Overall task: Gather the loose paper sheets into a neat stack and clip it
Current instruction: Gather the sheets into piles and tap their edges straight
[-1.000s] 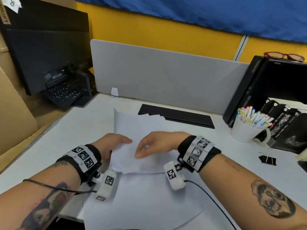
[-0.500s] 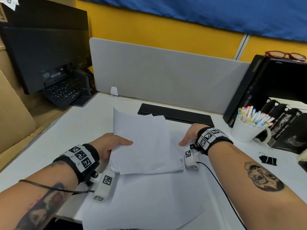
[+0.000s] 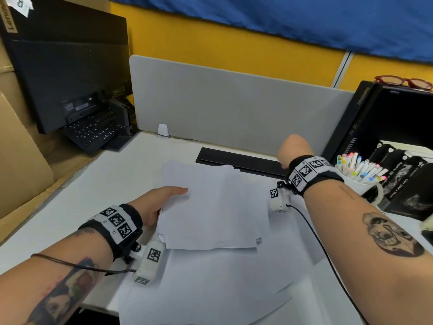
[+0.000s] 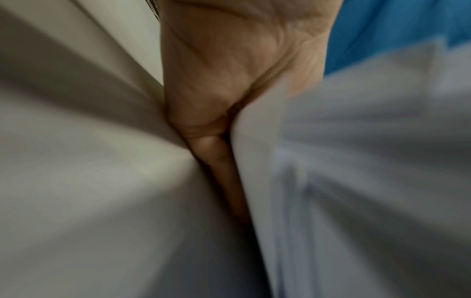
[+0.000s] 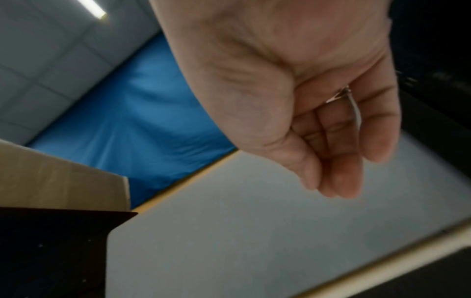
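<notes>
A stack of white paper sheets lies tilted in the middle of the white desk. My left hand grips its left edge, thumb on top and fingers underneath. In the left wrist view the palm presses against the blurred sheet edges. More loose sheets lie flat beneath, reaching to the near desk edge. My right hand hovers at the back right above the black cable tray, clear of the paper. Its fingers hang loosely curled and hold nothing. No binder clip shows in these views.
A grey divider panel closes the back of the desk. At the right stand a white mug of markers and black boxes. A monitor with a keyboard and a cardboard box stand at the left.
My right hand has left the paper and swung right and back toward the cable tray. The left hand keeps its hold on the stack's left edge.
</notes>
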The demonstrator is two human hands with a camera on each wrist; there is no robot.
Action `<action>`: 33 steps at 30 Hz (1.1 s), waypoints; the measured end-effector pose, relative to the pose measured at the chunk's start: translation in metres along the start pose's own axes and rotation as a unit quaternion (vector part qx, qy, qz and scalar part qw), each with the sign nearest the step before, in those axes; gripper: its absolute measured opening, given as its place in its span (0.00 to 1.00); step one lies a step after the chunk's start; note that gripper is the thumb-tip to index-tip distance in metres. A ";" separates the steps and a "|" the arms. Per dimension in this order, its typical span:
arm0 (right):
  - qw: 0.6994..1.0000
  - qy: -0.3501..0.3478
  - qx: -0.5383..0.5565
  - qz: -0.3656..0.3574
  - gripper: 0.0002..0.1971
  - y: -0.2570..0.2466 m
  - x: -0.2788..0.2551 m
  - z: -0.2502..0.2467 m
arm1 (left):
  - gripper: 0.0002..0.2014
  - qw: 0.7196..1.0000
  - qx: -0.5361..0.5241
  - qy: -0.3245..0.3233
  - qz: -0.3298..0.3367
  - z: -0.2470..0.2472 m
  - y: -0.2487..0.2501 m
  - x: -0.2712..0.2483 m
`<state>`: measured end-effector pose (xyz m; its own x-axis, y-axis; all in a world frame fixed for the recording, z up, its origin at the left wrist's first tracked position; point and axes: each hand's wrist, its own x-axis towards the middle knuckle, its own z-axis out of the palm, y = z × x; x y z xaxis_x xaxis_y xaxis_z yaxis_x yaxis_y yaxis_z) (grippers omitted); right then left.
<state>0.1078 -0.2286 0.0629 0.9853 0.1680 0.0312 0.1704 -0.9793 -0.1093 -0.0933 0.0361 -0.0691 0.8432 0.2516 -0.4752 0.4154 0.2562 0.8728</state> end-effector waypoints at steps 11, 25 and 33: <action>0.955 -0.276 -0.084 0.071 0.42 -0.001 -0.021 0.045 | 0.15 1.000 0.021 0.011 0.006 -0.002 -0.002 0.002; 0.956 -0.292 -0.044 -0.001 0.25 -0.008 -0.018 0.029 | 0.14 0.999 0.033 0.007 0.007 -0.003 -0.002 0.002; 0.978 0.170 0.118 -0.001 0.03 -0.012 0.002 -0.022 | 0.17 0.999 0.044 0.014 0.003 -0.005 -0.003 0.003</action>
<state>0.1078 -0.2192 0.0864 0.9308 0.0835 0.3558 0.2098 -0.9192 -0.3332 -0.0939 0.0404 -0.0735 0.8366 0.2787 -0.4716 0.4395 0.1725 0.8815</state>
